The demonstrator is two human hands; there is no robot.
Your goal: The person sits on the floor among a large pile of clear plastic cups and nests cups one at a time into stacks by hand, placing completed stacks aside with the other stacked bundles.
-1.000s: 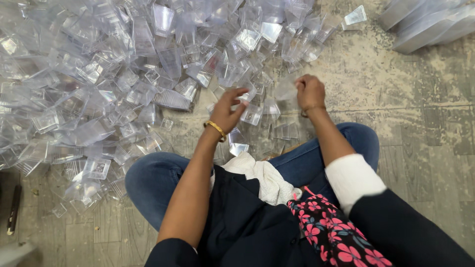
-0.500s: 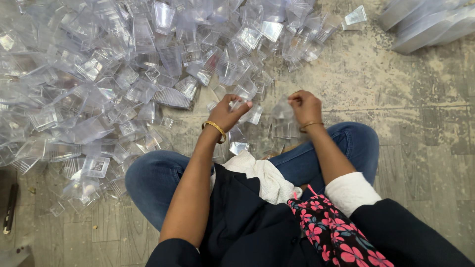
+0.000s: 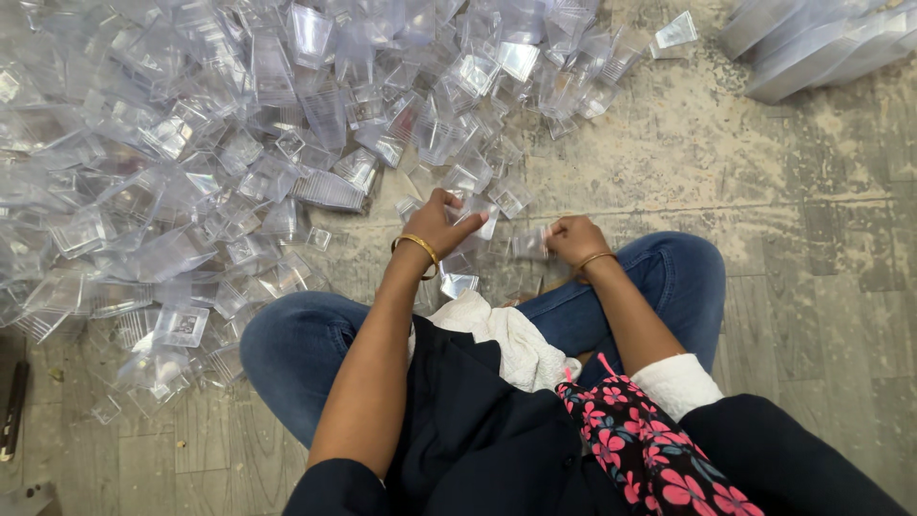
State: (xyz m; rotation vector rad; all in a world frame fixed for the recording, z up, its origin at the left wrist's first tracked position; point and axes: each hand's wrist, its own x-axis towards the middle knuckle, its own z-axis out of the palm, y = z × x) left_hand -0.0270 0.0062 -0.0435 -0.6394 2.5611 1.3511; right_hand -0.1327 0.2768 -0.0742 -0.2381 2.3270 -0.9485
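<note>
I log: white cloth (image 3: 506, 339) on my lap; floral pink-and-black fabric (image 3: 650, 449) just right of it; stacked clear trays (image 3: 812, 38) far up-right; dark tool (image 3: 13, 409) far left.

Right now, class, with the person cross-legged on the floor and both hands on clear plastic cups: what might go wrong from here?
1. The left hand and right hand each pinch thin clear plastic cups; these might crack or slip.
2. The cup pile sprawls close to the knees, so a shifting leg could crush some.
3. Gritty floor could dirty the cups.
</note>
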